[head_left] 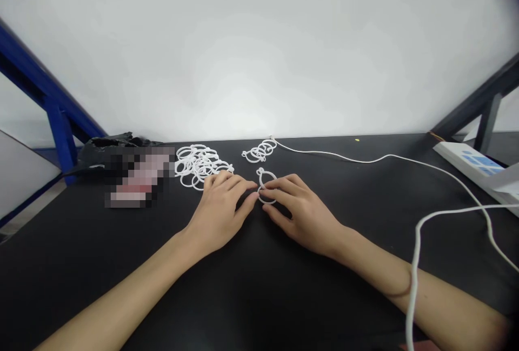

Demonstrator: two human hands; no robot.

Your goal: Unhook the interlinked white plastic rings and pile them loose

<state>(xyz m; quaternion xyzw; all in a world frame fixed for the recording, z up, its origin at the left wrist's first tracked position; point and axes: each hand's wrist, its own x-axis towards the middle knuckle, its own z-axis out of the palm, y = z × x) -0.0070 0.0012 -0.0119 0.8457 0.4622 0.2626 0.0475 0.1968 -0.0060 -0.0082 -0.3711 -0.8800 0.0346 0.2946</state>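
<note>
White rings (268, 203), a pair that overlap, lie between the two hands near the middle of the black bench (227, 297), with a small knob at their far left edge. At the left, a blue frame (57, 118) slants down beside the bench. Next to it, at the far left of the bench, is a crumpled black bag (107, 151), and partly over its near right side is a pixelated item (140, 180) whose details are hidden. Just right of that is a tangled ring pile (198, 167), its near right edge beside the fingers of the left hand (214, 210). The left thumb and forefinger are narrow at the pair's left edge; whether they grip it, I cannot tell. Beyond the pair, a smaller ring cluster (261, 151) lies near the pale wall (263, 48). The right hand (310, 218) has its index and middle fingers over the pair, the thumb a little apart at the near side; a firm hold cannot be made out. A white cord (348, 158) runs from the cluster toward the right, and a thicker-looking stretch passes over the right forearm. At the far right sits a white box (466, 164) with blue markings, near a dark frame (486, 118).
</note>
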